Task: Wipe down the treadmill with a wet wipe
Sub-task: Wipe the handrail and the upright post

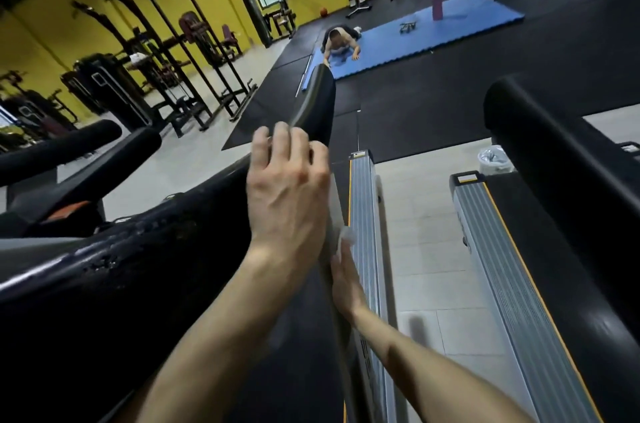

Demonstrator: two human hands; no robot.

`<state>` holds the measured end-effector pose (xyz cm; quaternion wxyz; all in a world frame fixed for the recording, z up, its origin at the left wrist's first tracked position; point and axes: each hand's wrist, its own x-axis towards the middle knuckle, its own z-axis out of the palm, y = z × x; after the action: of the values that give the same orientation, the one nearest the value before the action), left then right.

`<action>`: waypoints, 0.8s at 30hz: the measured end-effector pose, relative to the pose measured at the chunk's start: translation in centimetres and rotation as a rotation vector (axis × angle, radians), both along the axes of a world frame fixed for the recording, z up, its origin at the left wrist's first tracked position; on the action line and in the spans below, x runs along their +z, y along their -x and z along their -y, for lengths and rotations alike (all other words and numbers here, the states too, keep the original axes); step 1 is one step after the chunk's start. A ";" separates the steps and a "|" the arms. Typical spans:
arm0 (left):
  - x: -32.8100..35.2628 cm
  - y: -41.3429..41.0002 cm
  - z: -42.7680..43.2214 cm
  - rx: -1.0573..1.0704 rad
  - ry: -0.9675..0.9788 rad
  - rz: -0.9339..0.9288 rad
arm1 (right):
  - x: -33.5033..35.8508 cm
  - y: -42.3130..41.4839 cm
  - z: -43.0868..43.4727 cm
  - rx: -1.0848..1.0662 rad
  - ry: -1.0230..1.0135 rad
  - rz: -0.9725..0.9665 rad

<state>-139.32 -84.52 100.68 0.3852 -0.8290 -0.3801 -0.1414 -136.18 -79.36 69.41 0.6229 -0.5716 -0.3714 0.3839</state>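
Note:
The treadmill's black handrail (317,103) runs away from me up the middle of the view, its near part scuffed and wet-looking. My left hand (287,180) grips this handrail from above, fingers curled over its far side. Just below it, my right hand (346,284) reaches in from the lower right and presses a white wet wipe (348,239) flat against the grey side of the rail, fingers stretched along it. The rail hides part of that hand. The treadmill's grey ribbed side rail (363,214) lies underneath.
A second treadmill stands to the right, with a grey side rail (519,284) and a thick black handrail (554,162). Pale floor tiles (426,249) separate the two machines. A lined waste basket (495,161) sits beyond. A person lies on a blue mat (450,27); weight machines (156,76) line the left.

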 end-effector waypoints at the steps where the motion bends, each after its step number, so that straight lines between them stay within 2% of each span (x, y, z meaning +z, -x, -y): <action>1: 0.4 0.4 -0.1 0.107 -0.019 0.021 | 0.3 -0.3 -1.4 0.003 -0.016 0.022; 4: 1.2 1.6 -0.8 0.447 0.045 0.032 | 5.6 -2.3 -5.6 -0.052 -0.023 0.069; 6: 0.7 2.2 -1.1 0.546 0.083 -0.018 | 7.7 -2.7 -7.0 -0.034 -0.041 0.103; 10: 0.3 3.0 -0.3 0.541 0.015 -0.143 | 3.2 -0.2 -2.6 -0.040 -0.125 0.194; 12: 0.3 2.9 0.0 0.551 -0.011 -0.176 | -1.8 1.9 1.0 -0.041 -0.102 0.134; 14: 0.1 2.7 0.2 0.574 -0.007 -0.194 | -3.9 2.5 1.2 -0.064 -0.060 0.105; 17: 0.0 2.7 0.2 0.577 0.007 -0.201 | 0.7 -1.4 -6.2 -0.050 -0.041 -0.026; 20: 0.1 2.4 0.4 0.597 0.011 -0.199 | 5.5 -6.5 -15.2 -0.078 0.010 -0.005; 22: 0.2 2.2 0.4 0.609 0.017 -0.190 | 6.1 -7.0 -16.0 -0.036 0.028 0.000; 24: 0.2 2.2 0.4 0.607 0.028 -0.188 | 4.2 -5.3 -12.6 -0.016 -0.075 -0.074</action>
<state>-141.50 -84.93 100.84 0.4316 -0.6925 -0.5747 0.0623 -130.84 -66.72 73.56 0.6604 -0.5361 -0.3574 0.3855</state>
